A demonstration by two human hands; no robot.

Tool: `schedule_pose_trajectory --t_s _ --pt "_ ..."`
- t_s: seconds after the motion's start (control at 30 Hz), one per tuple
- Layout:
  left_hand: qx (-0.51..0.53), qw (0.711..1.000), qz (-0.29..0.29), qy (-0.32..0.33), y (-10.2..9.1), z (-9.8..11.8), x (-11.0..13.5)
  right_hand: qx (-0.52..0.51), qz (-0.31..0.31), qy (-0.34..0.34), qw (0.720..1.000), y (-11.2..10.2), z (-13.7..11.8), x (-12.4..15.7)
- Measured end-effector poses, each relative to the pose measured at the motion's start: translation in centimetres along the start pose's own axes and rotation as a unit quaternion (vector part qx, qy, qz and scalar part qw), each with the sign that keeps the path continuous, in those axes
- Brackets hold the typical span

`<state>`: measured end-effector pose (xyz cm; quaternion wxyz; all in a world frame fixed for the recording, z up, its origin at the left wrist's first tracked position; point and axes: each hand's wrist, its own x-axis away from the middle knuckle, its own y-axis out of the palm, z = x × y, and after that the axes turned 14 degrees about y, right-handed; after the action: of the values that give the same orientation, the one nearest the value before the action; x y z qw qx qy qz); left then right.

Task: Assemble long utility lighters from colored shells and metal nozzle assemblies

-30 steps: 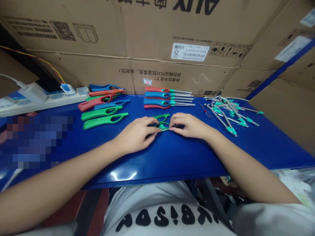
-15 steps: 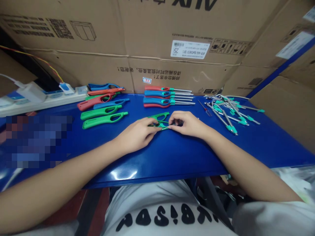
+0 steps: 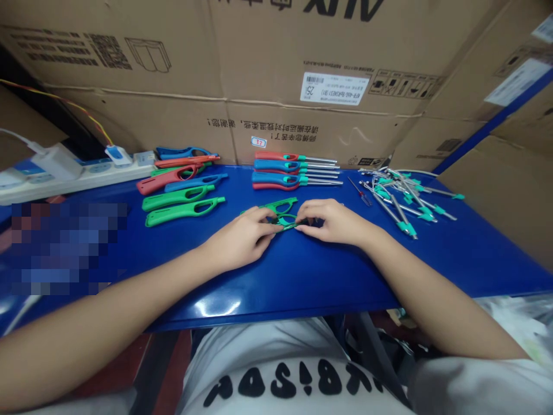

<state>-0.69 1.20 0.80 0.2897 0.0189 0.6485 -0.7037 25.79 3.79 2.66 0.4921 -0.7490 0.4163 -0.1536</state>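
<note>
My left hand and my right hand meet at the middle of the blue table. Both are closed on a green lighter handle shell that lies between them on the table, fingertips pinching it from each side. A dark part under my right fingers is mostly hidden. Behind the hands lies a row of assembled red and blue lighters with metal tubes. Loose metal tubes with teal ends are heaped to the right.
Empty green, red and blue handle shells lie at the left. A white power strip with plugs sits at the far left. Cardboard boxes wall the back and right. A small red screwdriver lies near the tubes.
Both hands stay pinched on the green shell with only slight finger shifts; the view has moved a little.
</note>
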Motion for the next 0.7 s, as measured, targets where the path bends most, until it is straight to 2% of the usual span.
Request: schedule_pose_trajectory --t_s 0.27,0.7 --pt "0.032 0.999 0.014 -0.023 0.1 1.2 -0.1 0.014 -0.041 -0.015 0.999 -0.5 -0.8 0.3" --pt "0.032 0.999 0.002 -0.044 0.2 2.3 -0.1 0.042 -0.059 -0.003 0.997 -0.8 -1.3 0.5"
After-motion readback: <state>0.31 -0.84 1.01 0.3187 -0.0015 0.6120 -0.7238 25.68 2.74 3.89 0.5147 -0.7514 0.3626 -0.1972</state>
